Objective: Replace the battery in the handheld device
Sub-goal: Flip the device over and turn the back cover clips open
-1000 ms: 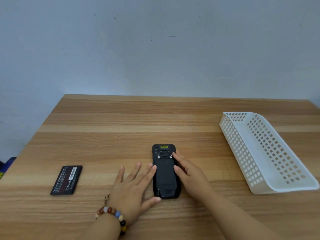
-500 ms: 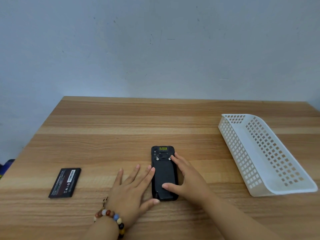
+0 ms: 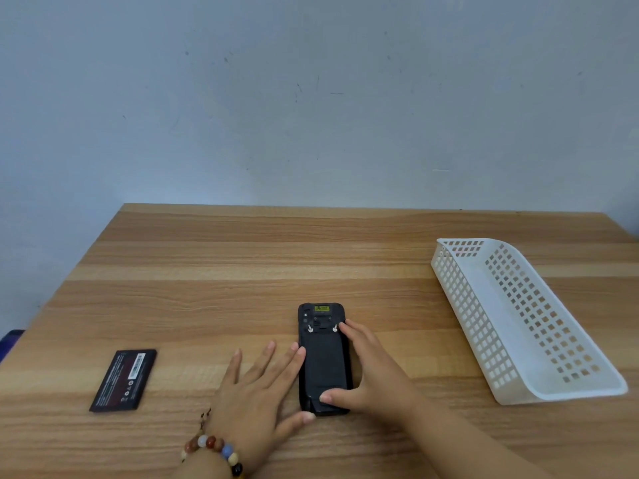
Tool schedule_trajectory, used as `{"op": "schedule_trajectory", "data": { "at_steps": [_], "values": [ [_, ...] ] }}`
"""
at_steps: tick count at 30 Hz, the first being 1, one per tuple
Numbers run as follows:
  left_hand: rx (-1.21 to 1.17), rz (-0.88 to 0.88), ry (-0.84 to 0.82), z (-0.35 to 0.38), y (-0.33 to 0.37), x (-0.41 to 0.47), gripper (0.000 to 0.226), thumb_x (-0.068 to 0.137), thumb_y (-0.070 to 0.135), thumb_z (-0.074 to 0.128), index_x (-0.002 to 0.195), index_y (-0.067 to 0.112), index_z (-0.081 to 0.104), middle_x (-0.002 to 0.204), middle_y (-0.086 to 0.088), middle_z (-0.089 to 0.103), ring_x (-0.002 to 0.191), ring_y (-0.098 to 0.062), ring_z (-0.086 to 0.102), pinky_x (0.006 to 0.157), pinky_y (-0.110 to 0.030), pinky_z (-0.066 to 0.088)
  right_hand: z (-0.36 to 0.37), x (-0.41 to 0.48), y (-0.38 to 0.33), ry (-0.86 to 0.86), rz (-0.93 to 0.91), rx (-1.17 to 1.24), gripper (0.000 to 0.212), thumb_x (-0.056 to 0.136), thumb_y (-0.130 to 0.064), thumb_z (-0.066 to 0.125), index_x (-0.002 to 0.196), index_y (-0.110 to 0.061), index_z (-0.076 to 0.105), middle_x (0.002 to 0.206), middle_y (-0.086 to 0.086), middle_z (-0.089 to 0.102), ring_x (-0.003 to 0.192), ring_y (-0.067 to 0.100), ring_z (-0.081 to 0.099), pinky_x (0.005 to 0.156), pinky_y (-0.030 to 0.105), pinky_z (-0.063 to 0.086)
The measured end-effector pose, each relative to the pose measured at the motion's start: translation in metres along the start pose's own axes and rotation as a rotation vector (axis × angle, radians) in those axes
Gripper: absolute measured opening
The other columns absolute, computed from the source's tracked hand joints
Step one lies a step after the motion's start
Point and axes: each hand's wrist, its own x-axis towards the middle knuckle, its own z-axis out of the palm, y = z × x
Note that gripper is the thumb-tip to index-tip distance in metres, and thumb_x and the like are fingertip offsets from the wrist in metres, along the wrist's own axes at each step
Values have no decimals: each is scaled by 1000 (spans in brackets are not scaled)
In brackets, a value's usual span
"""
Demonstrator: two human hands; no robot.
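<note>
on the wooden table (image 3: 311, 257) both flat, unclenched hands, left hand (image 3: 256, 395) and right hand (image 3: 373, 378), steadied the black rectangular plastic handheld device (image 3: 323, 357), whose cover could jam if pressed unevenly.

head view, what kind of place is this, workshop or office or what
Probably a plain indoor workbench: a bare wooden table against a scuffed painted wall, with a white sorting basket and a loose battery.

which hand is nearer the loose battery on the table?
Left. The left hand lies flat between the battery and the handheld device, not touching the battery. The right hand rests on the device's far side.
</note>
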Motion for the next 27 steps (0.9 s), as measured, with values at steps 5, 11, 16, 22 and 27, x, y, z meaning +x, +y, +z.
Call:
{"op": "schedule_trajectory", "data": {
  "at_steps": [5, 11, 16, 22, 27],
  "values": [
    [1, 10, -7, -1, -1, 0, 79, 86, 74, 20, 149, 26, 10, 140, 9, 43, 128, -15, 33, 103, -46, 10, -1, 1, -2, 0, 2, -3, 106, 62, -45, 78, 145, -23, 16, 148, -16, 11, 131, -7, 14, 106, 12, 16],
    [-12, 10, -1, 0, -2, 0, 80, 86, 75, 20, 149, 26, 11, 141, 9, 43, 129, -14, 32, 103, -47, 11, 0, 0, -2, 0, 6, 0, 105, 62, -45, 79, 144, -25, 17, 146, -18, 13, 134, -3, 16, 108, 14, 17],
    [-13, 10, 10, 0, -2, 1, 80, 86, 74, 19, 149, 27, 10, 141, 9, 43, 128, -14, 33, 103, -46, 11, -1, -1, -3, 3, 3, -4, 104, 63, -46, 78, 144, -27, 16, 140, -24, 11, 129, -8, 15, 105, 11, 16],
    [-2, 13, 16, 1, -1, 0, 80, 86, 74, 20, 149, 26, 11, 140, 9, 45, 128, -15, 33, 103, -47, 10, -1, 0, -3, 3, 4, -2, 102, 62, -44, 79, 143, -26, 19, 136, -25, 12, 128, -8, 16, 104, 11, 17],
    [-7, 5, 8, 0, -1, 1, 79, 86, 73, 18, 149, 26, 11, 139, 9, 46, 128, -15, 36, 102, -46, 12, -1, 1, -2, -1, 10, -2, 99, 63, -45, 78, 142, -26, 21, 141, -20, 16, 129, -5, 20, 104, 13, 19]
  ]
}}
